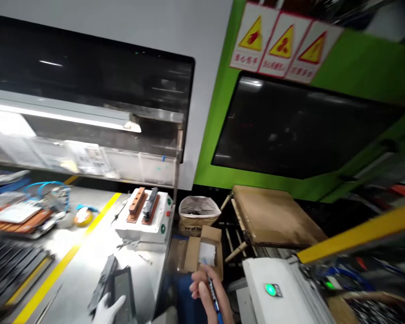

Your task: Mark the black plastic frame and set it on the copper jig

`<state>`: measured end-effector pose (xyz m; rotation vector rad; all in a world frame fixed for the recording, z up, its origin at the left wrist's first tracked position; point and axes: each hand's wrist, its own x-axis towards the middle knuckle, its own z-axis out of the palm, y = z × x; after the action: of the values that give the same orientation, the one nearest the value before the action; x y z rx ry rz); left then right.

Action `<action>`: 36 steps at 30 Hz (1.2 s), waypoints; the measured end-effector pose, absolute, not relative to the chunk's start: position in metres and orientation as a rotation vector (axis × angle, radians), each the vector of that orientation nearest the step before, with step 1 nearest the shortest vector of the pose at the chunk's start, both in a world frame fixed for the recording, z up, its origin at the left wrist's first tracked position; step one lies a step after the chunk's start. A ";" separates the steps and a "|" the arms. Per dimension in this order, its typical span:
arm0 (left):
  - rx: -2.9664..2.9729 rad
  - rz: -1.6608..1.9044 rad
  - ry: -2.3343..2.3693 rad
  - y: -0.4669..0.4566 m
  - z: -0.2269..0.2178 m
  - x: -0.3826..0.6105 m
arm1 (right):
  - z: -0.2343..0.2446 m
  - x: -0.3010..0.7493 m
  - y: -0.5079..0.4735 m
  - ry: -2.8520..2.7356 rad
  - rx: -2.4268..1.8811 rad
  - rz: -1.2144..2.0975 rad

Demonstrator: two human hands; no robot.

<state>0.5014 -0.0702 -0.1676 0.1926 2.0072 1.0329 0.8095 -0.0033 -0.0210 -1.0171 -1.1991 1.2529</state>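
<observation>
Head view shows the gloved left hand [108,309] resting flat, fingers spread, on a dark flat rectangular plastic part [123,290] at the near edge of the steel surface [87,252]. The bare right hand [207,292], fingers closed round a blue pen [213,294], hovers near an open cardboard box [204,254]; no mark shows on the part, so marking seems not yet done.

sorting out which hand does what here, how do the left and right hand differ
The left hand wears a white glove; the right hand is bare. The left hand rests on a dark flat panel lying on the steel workbench; the right hand is off the bench, just below an open cardboard box. The right hand grips a blue pen; the left hand lies flat, fingers spread. Both sit low at the picture's bottom edge.
</observation>
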 end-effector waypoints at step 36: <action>0.639 -0.195 3.048 0.000 -0.310 0.438 | -0.124 0.776 0.181 -1.722 -1.456 1.915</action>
<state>0.4379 0.0001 -0.3099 0.6388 3.0482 -0.1946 0.7762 0.1809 -0.1236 -1.4563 -1.7224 1.9151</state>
